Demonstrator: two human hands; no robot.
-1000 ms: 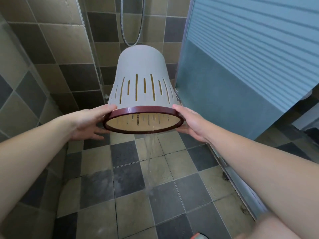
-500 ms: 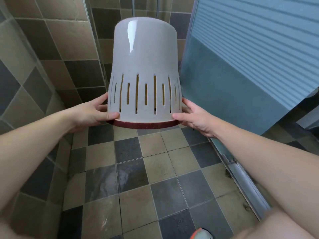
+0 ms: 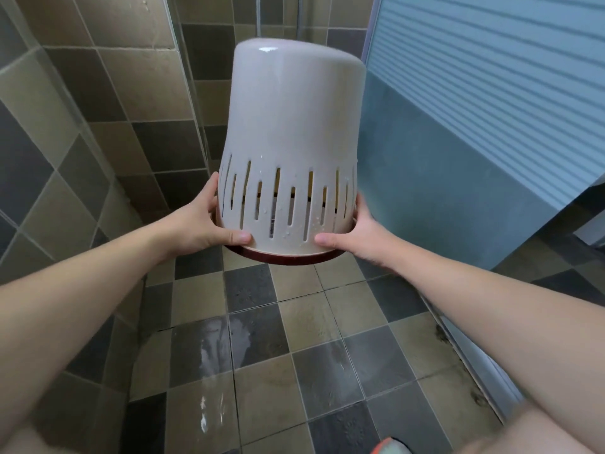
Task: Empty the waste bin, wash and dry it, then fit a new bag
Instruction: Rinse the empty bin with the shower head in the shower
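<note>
Upturned waste bin (image 3: 291, 139) held in mid-air over the wet shower floor (image 3: 294, 371), one hand at each side.

The pale plastic bin is mouth down, base up and leaning slightly right, its slotted lower wall beaded with water drops and its dark red rim (image 3: 288, 257) showing at the bottom. The left hand (image 3: 203, 221) has its grip wrapped round the bin's left side, thumb flat on the wall just above the rim; the right hand (image 3: 353, 234) mirrors it on the right side, thumb pressed near the slots. Tiled walls (image 3: 98, 93) stand to the left, a frosted blue glass door (image 3: 474, 109) to the right.
</note>
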